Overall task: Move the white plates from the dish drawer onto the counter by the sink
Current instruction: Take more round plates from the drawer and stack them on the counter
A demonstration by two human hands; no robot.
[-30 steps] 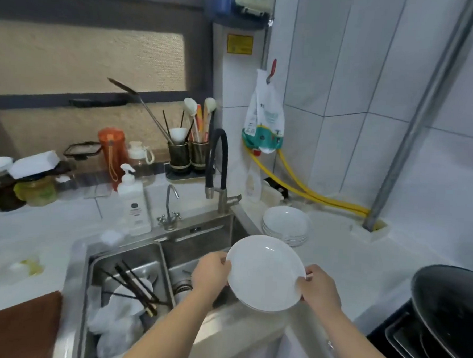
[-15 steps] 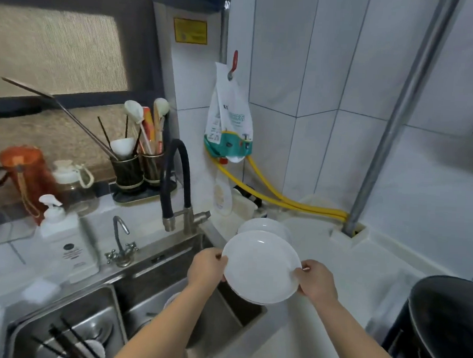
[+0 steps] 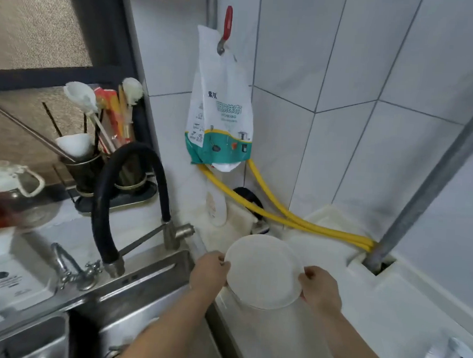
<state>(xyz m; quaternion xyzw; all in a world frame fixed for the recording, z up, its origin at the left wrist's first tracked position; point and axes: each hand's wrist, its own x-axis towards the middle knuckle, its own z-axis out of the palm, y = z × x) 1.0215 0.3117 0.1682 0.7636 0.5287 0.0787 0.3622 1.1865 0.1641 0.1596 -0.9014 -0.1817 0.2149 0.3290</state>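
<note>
White on white here: the plate (image 3: 263, 271) is up in both hands over the pale surface (image 3: 388, 304) just right of the sink (image 3: 145, 292), and its rim nearly melts into the top beneath it. Left hand (image 3: 210, 271) has its grip curled on the plate's left edge, right hand (image 3: 319, 292) pinches the right edge, thumb on top; the fingers below are hidden by the plate itself. Whether it touches anything underneath, I cannot tell, because the plate covers whatever sits there. The frame is smeared by motion. The black faucet hose (image 3: 126, 199) arches at left, a utensil holder (image 3: 92, 167) behind it, blurred. A hanging rag packet (image 3: 219, 122) covers part of the yellow hoses (image 3: 296, 218), which run to the grey pipe (image 3: 428, 185) in the corner. Bottom edge crops both forearms and the sink basin.
</note>
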